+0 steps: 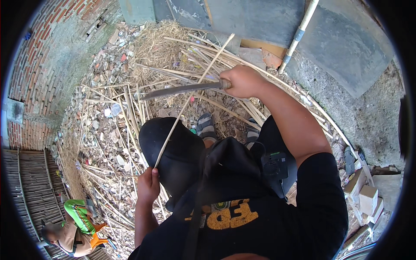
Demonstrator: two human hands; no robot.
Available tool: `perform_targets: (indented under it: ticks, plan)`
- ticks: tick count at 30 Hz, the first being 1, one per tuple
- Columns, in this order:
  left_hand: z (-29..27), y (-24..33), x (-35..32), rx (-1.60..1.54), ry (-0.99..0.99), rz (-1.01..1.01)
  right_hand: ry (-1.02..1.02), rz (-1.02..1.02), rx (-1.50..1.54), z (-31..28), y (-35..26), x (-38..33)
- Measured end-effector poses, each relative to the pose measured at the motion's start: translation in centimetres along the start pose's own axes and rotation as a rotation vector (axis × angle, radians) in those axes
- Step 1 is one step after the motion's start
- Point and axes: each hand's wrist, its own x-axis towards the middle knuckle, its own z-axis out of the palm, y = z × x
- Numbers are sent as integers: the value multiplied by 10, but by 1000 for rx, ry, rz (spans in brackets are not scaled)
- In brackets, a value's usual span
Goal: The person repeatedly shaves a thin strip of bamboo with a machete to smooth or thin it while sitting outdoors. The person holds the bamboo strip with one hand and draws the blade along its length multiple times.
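My left hand (148, 185) is pinching the near part of a pale stick (177, 119), thumb and fingers pressed together on it just beside my bent left knee (167, 138). From there the stick slants up and to the right, passes over the black cloth of that leg and ends out above the scattered sticks (128, 106) on the ground. My right hand (243, 81) has its fingers wrapped round the handle of a long knife (180, 91), whose blade points left, nearly level, and crosses the stick around its upper half; whether the two touch there I cannot tell. Beneath me, my grey sandals (205, 125) stand among the litter. Straw (158, 47) is heaped beyond the sticks, toward the far panels (268, 21), and a pole (299, 34) leans there to the right. On my left a brick wall (47, 60) curves along the edge of view, with a slatted screen (34, 186) lower down. In the lower left corner another person (71, 238) in green trousers sits low, near something orange (99, 239). To my right, pale blocks (368, 199) are stacked close to a rough grey wall (372, 117), and a dark device (274, 165) lies against my right side.
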Motion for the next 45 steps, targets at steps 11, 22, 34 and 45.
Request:
perform_targets:
  ticks: [11, 22, 34, 45]
  plan:
    - [0, -5, 3, -8, -9, 40, -60, 44, 44, 5, -15, 7]
    - [-2, -4, 3, -20, -4, 36, 44, -64, 177, 25, -7, 12]
    - [-2, -4, 9, -95, -25, 26, -17, 10, 90, 28, -7, 10]
    - [-2, -2, 7, -26, 13, 57, 42, 130, 220, 28, 16, 18]
